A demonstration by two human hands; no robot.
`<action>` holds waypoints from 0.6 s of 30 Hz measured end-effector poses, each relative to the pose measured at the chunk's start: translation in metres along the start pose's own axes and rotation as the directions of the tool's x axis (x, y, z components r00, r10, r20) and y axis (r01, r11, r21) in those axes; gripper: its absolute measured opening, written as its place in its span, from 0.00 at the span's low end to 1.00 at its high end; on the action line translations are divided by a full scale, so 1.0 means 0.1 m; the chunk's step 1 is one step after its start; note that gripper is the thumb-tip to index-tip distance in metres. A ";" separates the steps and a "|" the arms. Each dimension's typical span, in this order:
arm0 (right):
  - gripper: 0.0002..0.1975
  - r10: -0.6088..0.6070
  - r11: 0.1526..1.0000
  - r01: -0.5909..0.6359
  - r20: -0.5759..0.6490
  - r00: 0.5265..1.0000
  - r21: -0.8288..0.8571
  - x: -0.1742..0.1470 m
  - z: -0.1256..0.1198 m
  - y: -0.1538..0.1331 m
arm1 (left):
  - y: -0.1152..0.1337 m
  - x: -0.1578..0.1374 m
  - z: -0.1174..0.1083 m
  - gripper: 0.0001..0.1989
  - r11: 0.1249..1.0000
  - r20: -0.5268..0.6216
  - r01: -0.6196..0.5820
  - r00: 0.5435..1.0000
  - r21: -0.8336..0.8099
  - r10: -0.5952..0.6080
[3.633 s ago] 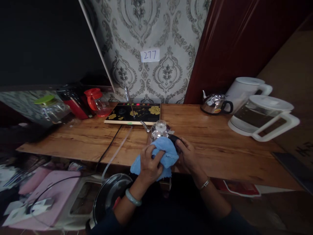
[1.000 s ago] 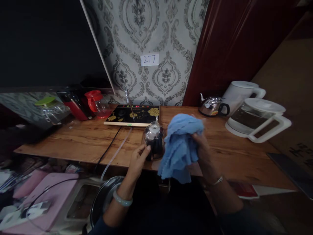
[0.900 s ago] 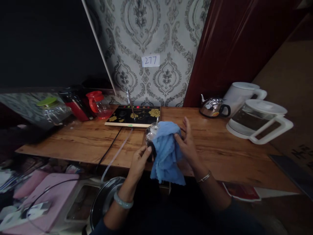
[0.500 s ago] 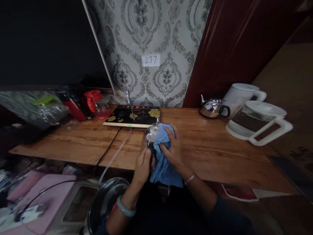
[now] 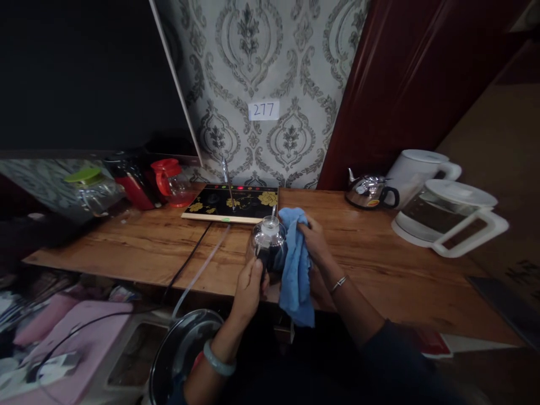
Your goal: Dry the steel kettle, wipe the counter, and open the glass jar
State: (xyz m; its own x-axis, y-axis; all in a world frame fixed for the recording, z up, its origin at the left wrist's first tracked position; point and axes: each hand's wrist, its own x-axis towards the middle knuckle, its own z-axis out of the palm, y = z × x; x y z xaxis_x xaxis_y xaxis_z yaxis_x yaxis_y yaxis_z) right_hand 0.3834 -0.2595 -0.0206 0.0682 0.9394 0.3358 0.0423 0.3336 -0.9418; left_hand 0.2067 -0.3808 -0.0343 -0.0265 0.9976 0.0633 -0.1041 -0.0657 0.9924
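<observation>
A clear glass teapot (image 5: 277,238) with a dark handle is held over the front part of the wooden table. My left hand (image 5: 248,284) is closed around that handle. Bunched in my right hand (image 5: 314,239) is a blue cloth (image 5: 295,275), its lower part hanging past the table's front edge. The cloth is at the right side of the teapot; whether it touches the glass I cannot tell. Beyond the teapot lies a black electric tea stove (image 5: 215,211) with gold flowers and an upright metal spout (image 5: 228,177).
On the right of the wooden table (image 5: 358,270) stand a small steel kettle (image 5: 366,192), a white kettle (image 5: 415,169) and a glass jug (image 5: 439,216). To the left are a red-lidded jug (image 5: 171,183) and a green-lidded one (image 5: 95,194). Below sits a dark round pot (image 5: 185,332).
My right hand has drawn the blue cloth away to the right, uncovering more of the teapot. My left hand keeps its hold on the handle. The view has shifted slightly.
</observation>
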 end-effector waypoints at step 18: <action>0.23 0.119 0.967 -0.144 0.128 0.985 0.208 -0.01 0.10 0.55 | -0.02 -0.01 0.00 0.30 0.999 -0.039 -0.028 0.999 0.019 0.029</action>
State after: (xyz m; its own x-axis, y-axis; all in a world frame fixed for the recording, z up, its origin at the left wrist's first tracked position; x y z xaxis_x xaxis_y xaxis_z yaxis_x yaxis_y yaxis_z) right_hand 0.3754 -0.2415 -0.0728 -0.0553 0.9748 0.2159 -0.1764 0.2033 -0.9631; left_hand 0.2070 -0.3815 -0.0362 -0.0685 0.9938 0.0875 -0.0849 -0.0932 0.9920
